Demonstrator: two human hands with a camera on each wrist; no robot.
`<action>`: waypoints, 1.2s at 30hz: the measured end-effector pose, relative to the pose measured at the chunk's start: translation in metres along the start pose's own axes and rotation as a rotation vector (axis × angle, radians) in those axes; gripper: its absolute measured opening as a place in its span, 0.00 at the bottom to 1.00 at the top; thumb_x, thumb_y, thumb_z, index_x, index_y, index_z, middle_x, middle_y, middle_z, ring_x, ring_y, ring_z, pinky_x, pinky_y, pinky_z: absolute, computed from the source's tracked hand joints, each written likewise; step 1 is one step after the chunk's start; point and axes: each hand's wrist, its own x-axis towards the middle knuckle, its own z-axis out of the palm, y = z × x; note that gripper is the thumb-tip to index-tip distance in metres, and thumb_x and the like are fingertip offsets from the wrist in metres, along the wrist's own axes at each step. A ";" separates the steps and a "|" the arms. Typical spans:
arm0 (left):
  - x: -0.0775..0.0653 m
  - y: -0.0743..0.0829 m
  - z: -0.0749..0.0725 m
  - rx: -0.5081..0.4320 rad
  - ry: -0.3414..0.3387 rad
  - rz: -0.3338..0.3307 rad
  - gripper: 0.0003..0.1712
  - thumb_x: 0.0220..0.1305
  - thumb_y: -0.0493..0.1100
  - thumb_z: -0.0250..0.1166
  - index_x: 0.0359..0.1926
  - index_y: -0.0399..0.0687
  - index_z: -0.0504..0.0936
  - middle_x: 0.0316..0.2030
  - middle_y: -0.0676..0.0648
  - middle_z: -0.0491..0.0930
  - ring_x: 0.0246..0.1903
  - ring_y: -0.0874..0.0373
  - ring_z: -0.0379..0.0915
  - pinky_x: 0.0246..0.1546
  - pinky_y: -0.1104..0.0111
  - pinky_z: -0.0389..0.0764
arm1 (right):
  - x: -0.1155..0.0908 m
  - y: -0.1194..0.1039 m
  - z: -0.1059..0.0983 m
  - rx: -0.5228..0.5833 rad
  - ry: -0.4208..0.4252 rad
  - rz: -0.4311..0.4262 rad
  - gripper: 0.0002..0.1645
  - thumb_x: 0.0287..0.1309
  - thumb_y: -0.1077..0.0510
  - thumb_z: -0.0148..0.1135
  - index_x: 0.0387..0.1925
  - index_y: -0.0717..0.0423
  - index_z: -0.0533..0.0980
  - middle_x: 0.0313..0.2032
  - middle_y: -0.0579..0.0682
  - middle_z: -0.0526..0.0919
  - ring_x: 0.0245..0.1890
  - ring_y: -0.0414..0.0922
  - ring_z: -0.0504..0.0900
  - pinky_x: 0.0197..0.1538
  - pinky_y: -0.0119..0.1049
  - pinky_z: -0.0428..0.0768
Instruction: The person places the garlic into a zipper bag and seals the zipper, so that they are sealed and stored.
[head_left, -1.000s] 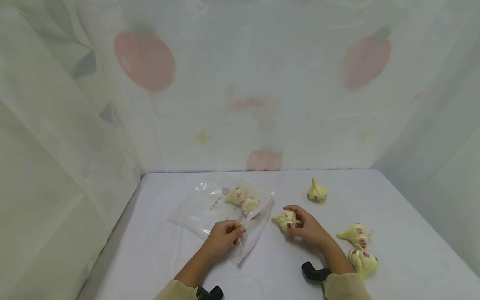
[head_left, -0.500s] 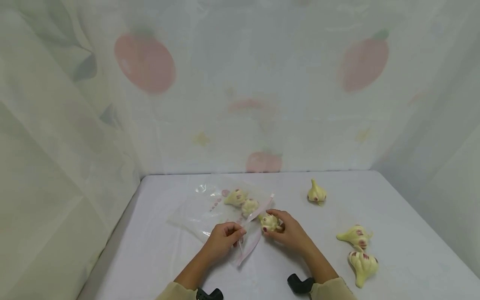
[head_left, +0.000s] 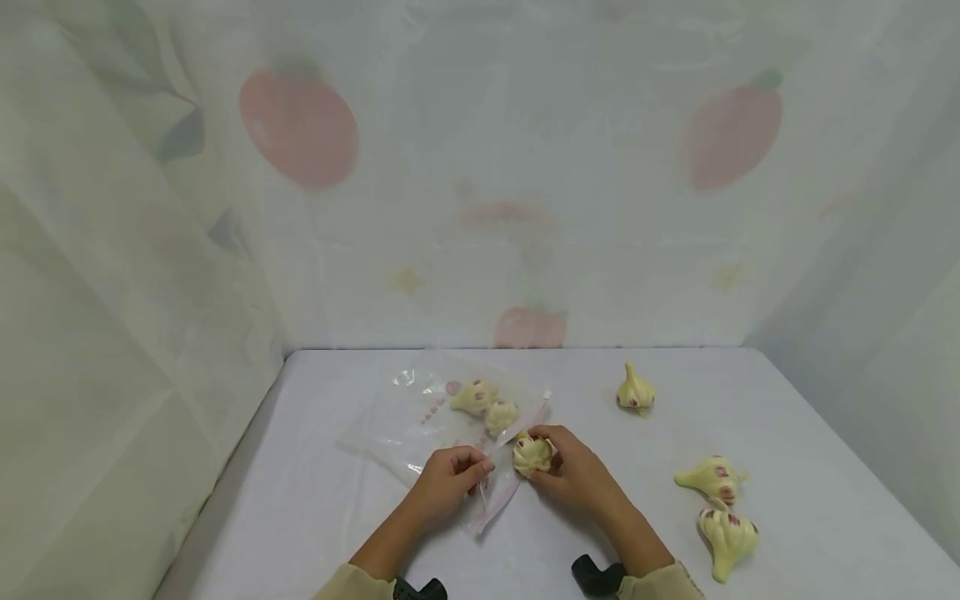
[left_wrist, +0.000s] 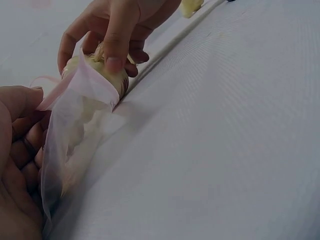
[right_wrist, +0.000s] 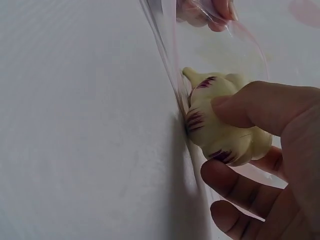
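Observation:
A clear zip bag (head_left: 397, 425) with a pink-edged mouth lies on the white table, its opening facing right. Two garlic bulbs (head_left: 474, 397) are inside it. My left hand (head_left: 444, 483) pinches the upper edge of the bag's mouth between thumb and fingers, lifting it a little. With thumb and fingertips my right hand (head_left: 577, 471) grips another garlic bulb (right_wrist: 220, 120), pale yellow with purple streaks. Its stem end points into the bag mouth in the right wrist view, and the pink rim (left_wrist: 90, 82) overlaps the bulb in the left wrist view.
One garlic bulb (head_left: 636, 390) stands upright at the back right of the table. Two more, an upper bulb (head_left: 712, 479) and a lower bulb (head_left: 727, 537), lie near each other on the right. A printed curtain (head_left: 637, 208) hangs behind the table's far edge.
My right hand has moved left with the garlic bulb, from beside the bag to its mouth. My left hand keeps its pinch on the bag's edge with little movement.

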 end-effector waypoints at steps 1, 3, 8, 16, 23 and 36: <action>0.001 -0.004 0.000 0.002 0.002 0.001 0.12 0.68 0.41 0.64 0.34 0.33 0.83 0.23 0.38 0.78 0.20 0.64 0.68 0.20 0.76 0.68 | 0.000 0.000 0.001 -0.009 0.008 -0.027 0.36 0.49 0.61 0.76 0.60 0.44 0.71 0.51 0.43 0.78 0.31 0.36 0.77 0.35 0.29 0.77; 0.004 -0.011 -0.001 0.006 0.006 -0.008 0.12 0.67 0.43 0.64 0.33 0.35 0.83 0.22 0.39 0.78 0.20 0.64 0.68 0.19 0.76 0.68 | 0.001 0.000 0.002 -0.033 0.031 -0.084 0.36 0.48 0.62 0.76 0.59 0.44 0.73 0.51 0.43 0.78 0.32 0.36 0.77 0.36 0.29 0.78; 0.003 -0.011 -0.003 0.004 0.005 0.018 0.13 0.66 0.45 0.65 0.33 0.37 0.83 0.21 0.44 0.77 0.20 0.65 0.68 0.19 0.75 0.69 | 0.004 -0.005 0.007 -0.090 0.093 -0.165 0.36 0.47 0.63 0.77 0.59 0.46 0.75 0.50 0.46 0.77 0.34 0.37 0.78 0.37 0.29 0.79; 0.002 -0.012 -0.003 -0.020 -0.012 0.039 0.14 0.66 0.45 0.66 0.34 0.37 0.84 0.21 0.49 0.77 0.21 0.65 0.70 0.20 0.76 0.70 | 0.008 -0.016 0.014 -0.011 0.139 0.041 0.31 0.50 0.61 0.75 0.56 0.50 0.74 0.50 0.48 0.80 0.29 0.35 0.79 0.35 0.29 0.79; 0.001 -0.011 -0.003 -0.034 -0.018 0.046 0.13 0.65 0.45 0.66 0.35 0.37 0.84 0.22 0.44 0.78 0.21 0.64 0.70 0.21 0.76 0.70 | 0.020 -0.018 0.019 0.211 0.153 0.254 0.18 0.51 0.60 0.73 0.43 0.50 0.76 0.44 0.49 0.81 0.27 0.36 0.81 0.32 0.30 0.79; 0.004 -0.017 0.000 -0.021 -0.029 0.082 0.11 0.67 0.40 0.64 0.36 0.32 0.83 0.23 0.37 0.77 0.20 0.65 0.68 0.19 0.76 0.69 | 0.035 -0.020 0.034 0.573 0.260 0.485 0.14 0.48 0.59 0.76 0.34 0.62 0.79 0.29 0.52 0.83 0.26 0.43 0.84 0.31 0.35 0.83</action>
